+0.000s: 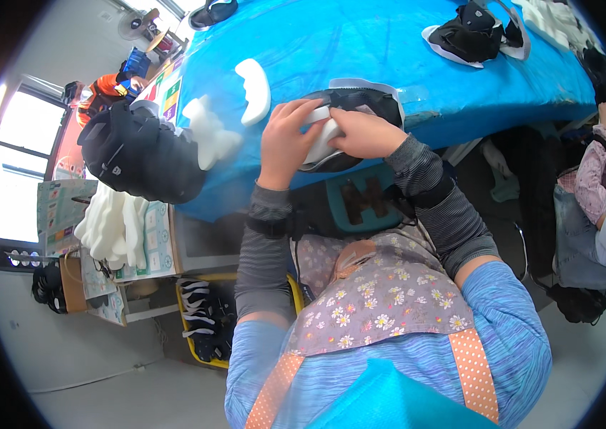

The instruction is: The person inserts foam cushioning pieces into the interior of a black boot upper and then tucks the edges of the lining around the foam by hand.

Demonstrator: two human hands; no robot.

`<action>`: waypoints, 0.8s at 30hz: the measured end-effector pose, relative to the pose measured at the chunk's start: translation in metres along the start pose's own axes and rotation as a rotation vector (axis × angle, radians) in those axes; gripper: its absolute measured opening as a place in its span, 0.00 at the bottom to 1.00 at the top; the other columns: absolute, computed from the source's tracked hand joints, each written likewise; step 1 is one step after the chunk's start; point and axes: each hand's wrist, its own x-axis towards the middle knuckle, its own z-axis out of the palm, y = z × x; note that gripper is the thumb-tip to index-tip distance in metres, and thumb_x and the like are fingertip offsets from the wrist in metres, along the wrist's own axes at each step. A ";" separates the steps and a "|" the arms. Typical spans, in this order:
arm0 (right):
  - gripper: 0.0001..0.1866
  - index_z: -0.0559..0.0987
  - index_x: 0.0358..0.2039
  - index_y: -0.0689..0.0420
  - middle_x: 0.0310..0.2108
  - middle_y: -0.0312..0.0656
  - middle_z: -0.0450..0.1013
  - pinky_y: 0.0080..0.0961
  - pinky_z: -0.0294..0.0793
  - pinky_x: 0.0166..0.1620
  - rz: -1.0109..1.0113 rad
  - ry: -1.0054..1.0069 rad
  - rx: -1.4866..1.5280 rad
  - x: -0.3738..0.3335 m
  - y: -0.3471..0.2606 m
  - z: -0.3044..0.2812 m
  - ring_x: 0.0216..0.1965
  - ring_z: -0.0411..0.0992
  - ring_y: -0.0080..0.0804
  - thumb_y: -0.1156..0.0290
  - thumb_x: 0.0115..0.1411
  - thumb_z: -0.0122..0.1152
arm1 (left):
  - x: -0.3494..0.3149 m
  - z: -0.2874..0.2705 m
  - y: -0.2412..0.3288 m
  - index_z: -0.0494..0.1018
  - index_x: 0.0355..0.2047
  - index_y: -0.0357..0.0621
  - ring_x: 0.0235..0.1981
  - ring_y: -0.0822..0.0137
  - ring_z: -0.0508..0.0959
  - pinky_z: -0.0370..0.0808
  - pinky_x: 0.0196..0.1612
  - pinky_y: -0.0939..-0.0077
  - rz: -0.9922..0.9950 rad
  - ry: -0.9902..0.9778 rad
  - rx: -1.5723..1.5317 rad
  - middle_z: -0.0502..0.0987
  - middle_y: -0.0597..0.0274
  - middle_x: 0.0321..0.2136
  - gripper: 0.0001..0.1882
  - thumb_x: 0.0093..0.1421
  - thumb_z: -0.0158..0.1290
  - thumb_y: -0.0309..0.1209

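Observation:
A white foam pad (323, 143) is pinched between my two hands at the near edge of the blue-covered table (317, 43). My left hand (287, 139) grips its left side, fingers bent over the top. Closed on its right side is my right hand (366, 133), thumb and fingers pressed to the foam. Below and behind the pad lies a black fabric piece (374, 100) with a pale edging, partly hidden by my hands. A curved white foam piece (255, 93) rests just beyond my left hand.
More white foam (210, 132) and a pile of black fabric pieces (142, 154) sit at the left. Foam pieces (111, 225) hang over a side table; a yellow-rimmed crate (187, 336) stands below. Another black piece (467, 36) lies far right. A co-worker's arm (596, 154) shows at right.

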 end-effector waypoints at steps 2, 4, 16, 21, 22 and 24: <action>0.17 0.74 0.41 0.63 0.37 0.55 0.76 0.42 0.69 0.52 0.005 -0.006 0.002 0.003 0.002 -0.003 0.44 0.74 0.54 0.65 0.55 0.55 | 0.004 0.003 0.001 0.78 0.43 0.45 0.40 0.56 0.77 0.74 0.43 0.66 0.045 -0.018 0.113 0.80 0.58 0.38 0.17 0.51 0.58 0.29; 0.17 0.74 0.41 0.63 0.38 0.55 0.76 0.42 0.70 0.52 0.010 -0.011 0.004 0.006 0.004 -0.004 0.44 0.74 0.54 0.65 0.55 0.56 | 0.008 0.006 0.001 0.78 0.42 0.45 0.40 0.56 0.77 0.74 0.43 0.65 0.033 0.001 0.128 0.80 0.58 0.37 0.15 0.51 0.58 0.29; 0.23 0.76 0.45 0.64 0.40 0.52 0.77 0.35 0.73 0.47 0.049 -0.031 0.152 0.005 0.007 -0.010 0.43 0.76 0.45 0.65 0.51 0.63 | 0.025 0.005 -0.005 0.81 0.37 0.50 0.39 0.55 0.76 0.75 0.41 0.64 0.068 -0.166 0.377 0.75 0.61 0.34 0.13 0.49 0.59 0.33; 0.22 0.76 0.47 0.62 0.41 0.53 0.77 0.35 0.72 0.47 -0.073 -0.079 0.284 0.013 0.015 -0.012 0.43 0.76 0.45 0.62 0.55 0.63 | 0.027 0.005 -0.014 0.80 0.35 0.50 0.39 0.57 0.75 0.76 0.42 0.65 0.066 -0.176 0.377 0.75 0.62 0.34 0.11 0.49 0.57 0.33; 0.22 0.75 0.49 0.62 0.43 0.53 0.77 0.34 0.72 0.48 -0.074 -0.098 0.294 0.015 0.012 -0.015 0.44 0.76 0.43 0.63 0.57 0.63 | 0.028 -0.002 -0.019 0.79 0.40 0.48 0.44 0.56 0.76 0.75 0.46 0.64 0.045 -0.199 0.256 0.76 0.60 0.39 0.15 0.51 0.58 0.34; 0.22 0.75 0.49 0.62 0.40 0.52 0.77 0.33 0.73 0.45 -0.103 -0.086 0.324 0.024 0.013 -0.014 0.40 0.77 0.42 0.63 0.58 0.63 | 0.024 -0.013 -0.039 0.78 0.44 0.45 0.49 0.57 0.75 0.74 0.50 0.64 0.131 0.079 0.130 0.77 0.57 0.44 0.18 0.53 0.60 0.36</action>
